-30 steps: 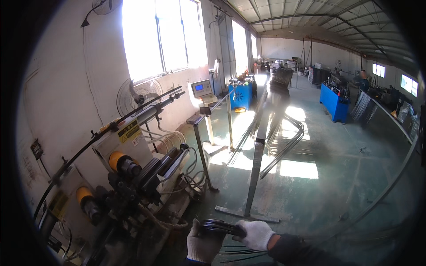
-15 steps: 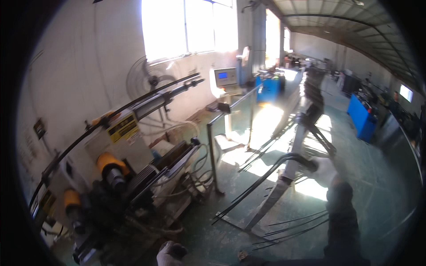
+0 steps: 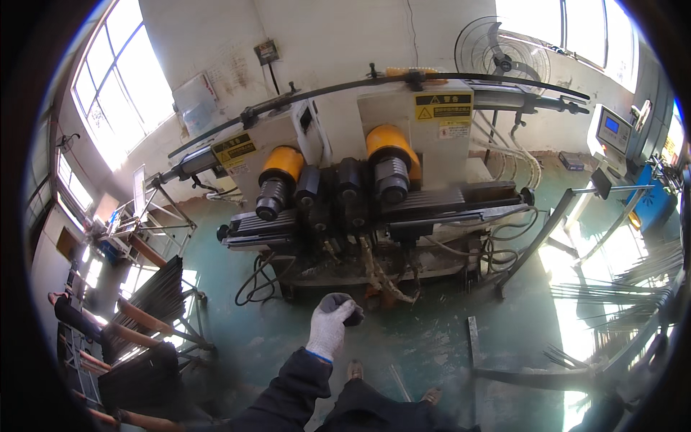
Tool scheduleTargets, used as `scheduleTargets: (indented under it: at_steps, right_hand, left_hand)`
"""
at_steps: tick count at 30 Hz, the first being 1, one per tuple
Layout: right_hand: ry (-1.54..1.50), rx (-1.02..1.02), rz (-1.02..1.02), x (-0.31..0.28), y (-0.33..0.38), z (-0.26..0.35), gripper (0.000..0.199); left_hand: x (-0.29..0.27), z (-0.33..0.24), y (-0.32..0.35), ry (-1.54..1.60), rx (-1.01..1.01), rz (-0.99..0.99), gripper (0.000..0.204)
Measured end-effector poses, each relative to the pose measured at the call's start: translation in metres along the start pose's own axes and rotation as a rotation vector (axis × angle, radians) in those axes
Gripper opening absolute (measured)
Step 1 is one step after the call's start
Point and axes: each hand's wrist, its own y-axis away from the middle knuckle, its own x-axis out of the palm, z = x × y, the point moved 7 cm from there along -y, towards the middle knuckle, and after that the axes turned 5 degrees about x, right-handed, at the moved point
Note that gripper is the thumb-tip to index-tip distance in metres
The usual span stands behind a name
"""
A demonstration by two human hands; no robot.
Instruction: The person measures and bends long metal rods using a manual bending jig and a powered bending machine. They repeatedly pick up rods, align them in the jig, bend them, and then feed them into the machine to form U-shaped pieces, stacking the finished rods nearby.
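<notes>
My left hand (image 3: 333,324), in a white glove with a dark grey palm, is raised in front of a two-headed machine. Its fingers are curled in and the thumb lies against them; nothing sticks out of it. The machine has two orange cylinders (image 3: 389,142) with ribbed metal noses, and dark blocks (image 3: 350,180) between them. A long black rod (image 3: 331,91) runs across its top. My right hand does not show; a dark, blurred shape at the lower right edge may be my sleeve.
A rack (image 3: 568,378) with many thin dark rods (image 3: 612,295) stands at the right. Bundled dark rods (image 3: 155,306) lie on a frame at the left. Hoses (image 3: 504,248) loop below the machine. A control box (image 3: 612,128) and a fan (image 3: 502,61) are at the back right.
My view has swung left, from the rod rack to the machine's front. My right hand, earlier at the dark rods on the rack, has left view. My left hand is higher and more central.
</notes>
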Motion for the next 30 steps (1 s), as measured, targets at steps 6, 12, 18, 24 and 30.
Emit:
scheduleTargets:
  at_steps: [6,12,18,24,30]
  right_hand:
    - [-0.540,0.503,0.534,0.163,0.233,0.202,0.028]
    - [-0.705,0.534,1.222,0.289,0.446,0.423,0.023]
    - [-0.871,0.487,1.437,0.446,0.601,0.557,0.047]
    - [-0.707,0.116,1.069,0.595,0.721,0.582,0.049]
    - [-1.021,0.373,1.373,0.670,0.705,0.632,0.051]
  left_hand:
    - [-0.122,-0.068,-0.078,-0.242,0.359,-0.142,0.013]
    - [-0.241,-0.186,-0.208,-0.753,0.864,-0.375,0.014]
    - [-0.231,-0.223,-0.315,-1.262,0.827,-0.303,0.020]
    - [-0.242,-0.159,-0.334,-1.414,0.999,-0.339,0.034]
    - [-0.267,-0.180,-0.338,-1.621,1.036,-0.151,0.032]
